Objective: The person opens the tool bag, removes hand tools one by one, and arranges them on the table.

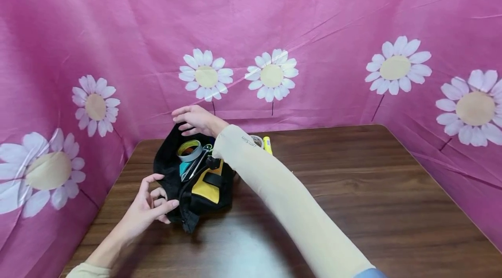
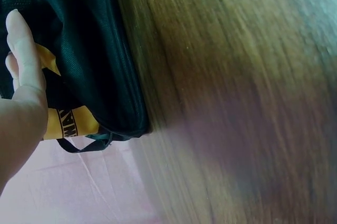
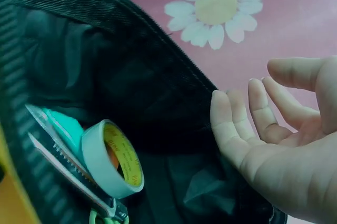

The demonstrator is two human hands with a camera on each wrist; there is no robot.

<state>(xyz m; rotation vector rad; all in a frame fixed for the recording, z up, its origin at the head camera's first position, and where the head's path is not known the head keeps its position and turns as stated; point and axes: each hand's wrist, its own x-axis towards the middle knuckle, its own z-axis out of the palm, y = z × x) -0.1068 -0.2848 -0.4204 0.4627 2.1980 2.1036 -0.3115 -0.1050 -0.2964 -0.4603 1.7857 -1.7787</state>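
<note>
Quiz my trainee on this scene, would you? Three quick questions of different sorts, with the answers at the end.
1. Which hand is at the far rim of the black bag?
2. True or false: the tape roll inside the bag is black all over.
3. Where is the yellow stick? (a) inside the bag, (b) on the table, (c) under the tape roll.

Key:
1. The right hand.
2. False: it is pale outside, with a yellow inner side.
3. b
</note>
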